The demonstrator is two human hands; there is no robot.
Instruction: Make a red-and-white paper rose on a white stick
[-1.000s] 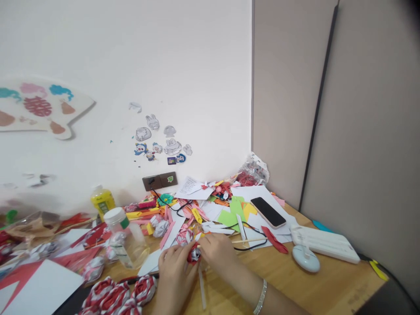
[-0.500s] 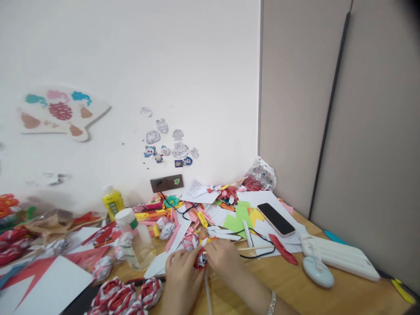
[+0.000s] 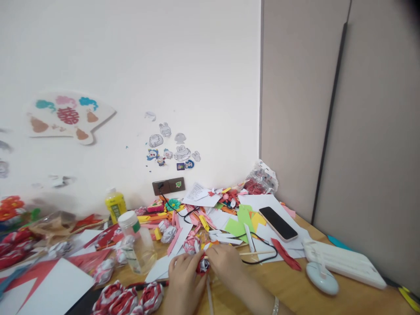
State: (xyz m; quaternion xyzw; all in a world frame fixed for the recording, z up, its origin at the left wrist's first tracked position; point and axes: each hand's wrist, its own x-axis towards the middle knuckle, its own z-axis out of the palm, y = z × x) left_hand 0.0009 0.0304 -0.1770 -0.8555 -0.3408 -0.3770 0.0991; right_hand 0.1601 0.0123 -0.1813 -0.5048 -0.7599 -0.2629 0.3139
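Note:
My left hand (image 3: 184,280) has its fingers curled around a small red and white rolled paper flower (image 3: 204,265), mostly hidden between the hands. My right hand (image 3: 227,265) is closed beside it, thumb and fingers pinching at the flower's top edge. A thin pale wooden stick (image 3: 259,253) runs out to the right from behind my right hand, and its tip seems to show at the flower. Below the flower a narrow whitish strip (image 3: 210,297) extends toward me. Several finished-looking red and white paper roses (image 3: 123,302) lie to the left of my left hand.
A clear jar with a white lid (image 3: 136,245) and a yellow bottle (image 3: 115,205) stand at left. Coloured paper scraps (image 3: 203,221) pile along the wall. A phone (image 3: 278,223), a red balloon-like piece (image 3: 286,254), a computer mouse (image 3: 322,278) and a white device (image 3: 344,261) lie at right.
The whole view has shifted slightly, so everything sits a little lower and further right. Both hands keep nearly the same grip at the paper flower.

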